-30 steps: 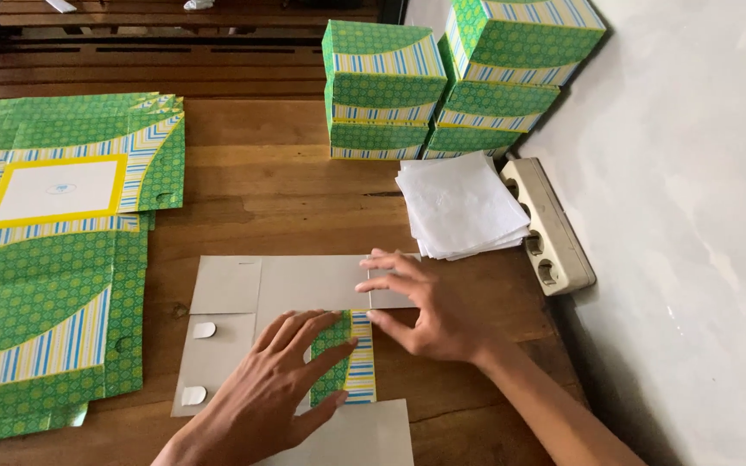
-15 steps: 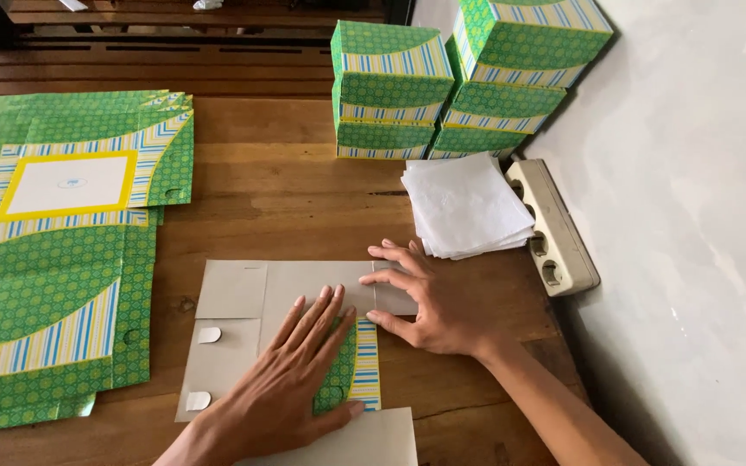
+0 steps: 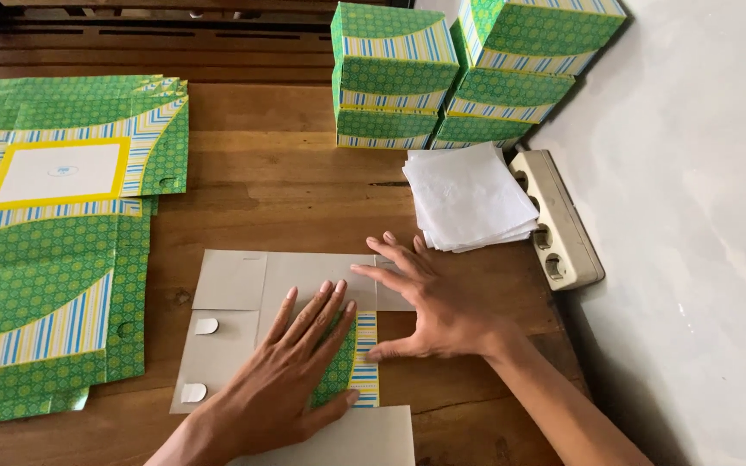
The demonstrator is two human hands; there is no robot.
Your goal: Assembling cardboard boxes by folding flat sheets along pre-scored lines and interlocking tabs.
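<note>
— Where are your hands just now?

— Both are flat on the cardboard sheet (image 3: pixel 291 280) lying grey side up on the wooden table (image 3: pixel 278 185); my left hand (image 3: pixel 291 371) presses on a folded-over flap (image 3: pixel 349 367) that shows its green dotted and striped printed face; the fingers lie straight and only slightly fanned, palm down, pinching nothing.

— And the right one?

— My right hand (image 3: pixel 433 302) rests just beside it, on the sheet's right edge; its fingers are spread wide, the thumb stretched toward the striped end of the flap and, I think, touching it, though the view there is too tight to be sure; it grips nothing either.

— What else is on that sheet?

— Two small pale rounded tabs (image 3: pixel 200 358) near its left edge; a second grey sheet (image 3: pixel 347 440) pokes in at the bottom of the view, partly under my left wrist.

— And around you?

— To my left, a pile of flat green printed sheets (image 3: pixel 53 259), the top one with a white panel framed in yellow; at the far side, two stacks of folded green boxes (image 3: pixel 468 73) against the wall; in front of them a stack of white paper squares (image 3: pixel 468 198), and just beside that a beige power strip (image 3: pixel 559 220) along the grey wall (image 3: pixel 701 216).
</note>
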